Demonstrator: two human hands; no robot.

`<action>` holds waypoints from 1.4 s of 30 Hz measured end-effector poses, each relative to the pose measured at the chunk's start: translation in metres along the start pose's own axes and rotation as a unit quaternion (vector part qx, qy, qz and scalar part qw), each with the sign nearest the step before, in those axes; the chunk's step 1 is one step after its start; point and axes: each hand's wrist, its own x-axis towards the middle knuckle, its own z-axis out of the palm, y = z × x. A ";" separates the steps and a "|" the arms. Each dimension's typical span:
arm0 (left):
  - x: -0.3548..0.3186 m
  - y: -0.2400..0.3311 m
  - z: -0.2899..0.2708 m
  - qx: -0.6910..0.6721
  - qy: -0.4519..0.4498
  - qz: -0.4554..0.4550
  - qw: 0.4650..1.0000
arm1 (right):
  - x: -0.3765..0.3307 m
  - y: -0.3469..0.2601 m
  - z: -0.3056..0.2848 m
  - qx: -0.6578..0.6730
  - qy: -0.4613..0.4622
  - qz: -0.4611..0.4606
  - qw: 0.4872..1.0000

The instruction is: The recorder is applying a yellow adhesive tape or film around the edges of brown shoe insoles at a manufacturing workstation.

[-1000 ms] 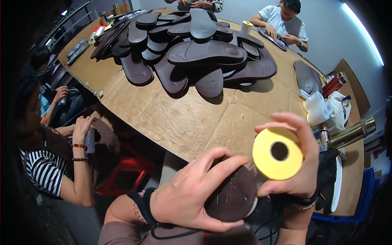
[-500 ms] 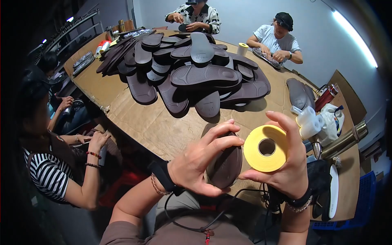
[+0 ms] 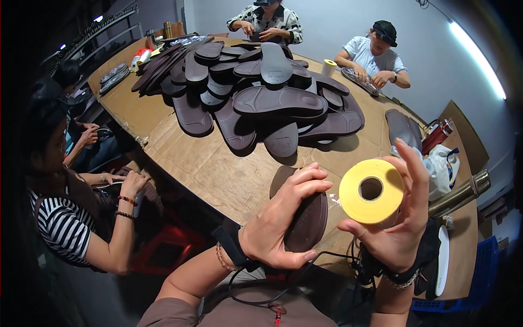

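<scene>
My left hand (image 3: pixel 280 223) is wrapped round a dark brown shoe sole (image 3: pixel 311 220), holding it on edge above the near side of the table. Fingers cover part of the sole, so I cannot tell whether it is one or a stacked pair. To its right, my right hand (image 3: pixel 400 240) grips a roll of tape (image 3: pixel 353 191) with a yellow side face and a dark hollow core, thumb below and fingers behind. A narrow gap separates roll and sole. Small pale glints show in it, too small to name.
A heap of brown soles (image 3: pixel 280 101) covers the middle of the cardboard-topped table (image 3: pixel 180 163). At right stand a brass-coloured flask (image 3: pixel 463 193), a red flask (image 3: pixel 438 133) and a white plastic bag (image 3: pixel 438 169). Co-workers sit at the far side and left; a black cable (image 3: pixel 327 253) hangs near my hands.
The roll in my right hand has moved right and slightly up, widening its gap from the sole. My left hand keeps its hold on the sole, and the whole view has shifted slightly.
</scene>
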 end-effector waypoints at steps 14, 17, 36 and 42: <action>-0.003 -0.001 0.004 -0.011 -0.002 0.002 1.000 | 0.000 -0.001 0.010 -0.044 0.012 0.007 0.999; -0.003 0.001 0.004 -0.009 -0.005 0.000 1.000 | -0.002 -0.003 0.011 -0.063 0.009 0.015 0.998; -0.029 0.017 0.010 -0.004 -0.046 -0.084 0.995 | -0.033 -0.003 0.019 -0.043 -0.020 0.045 0.998; -0.043 0.009 0.015 -0.046 -0.046 -0.141 0.988 | -0.038 0.004 0.024 -0.060 -0.058 0.052 0.995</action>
